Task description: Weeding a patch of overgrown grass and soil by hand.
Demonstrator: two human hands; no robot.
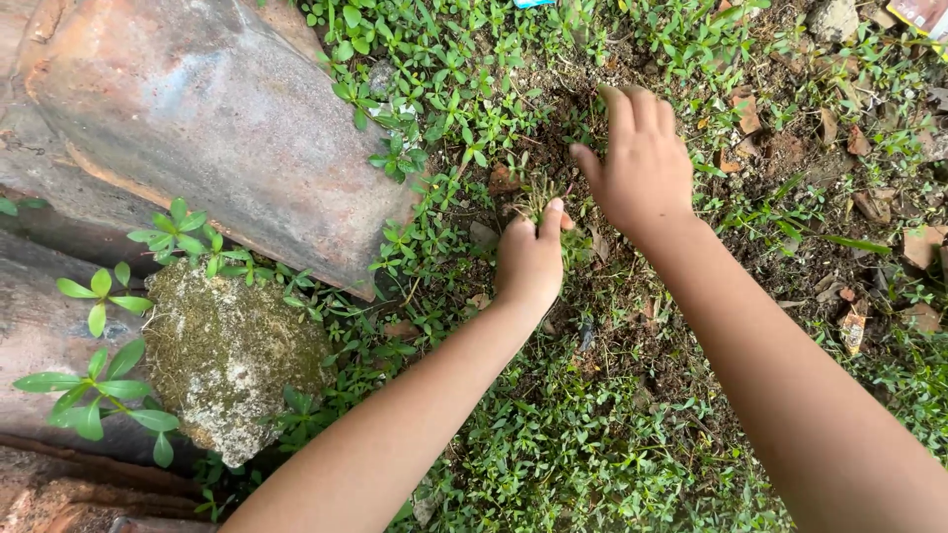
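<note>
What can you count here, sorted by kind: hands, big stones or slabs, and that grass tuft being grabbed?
Hands: 2, the left hand and the right hand
Grass tuft gripped by the left hand: 1
Mossy rock: 1
Rust-stained slab: 1
Total: 5
</note>
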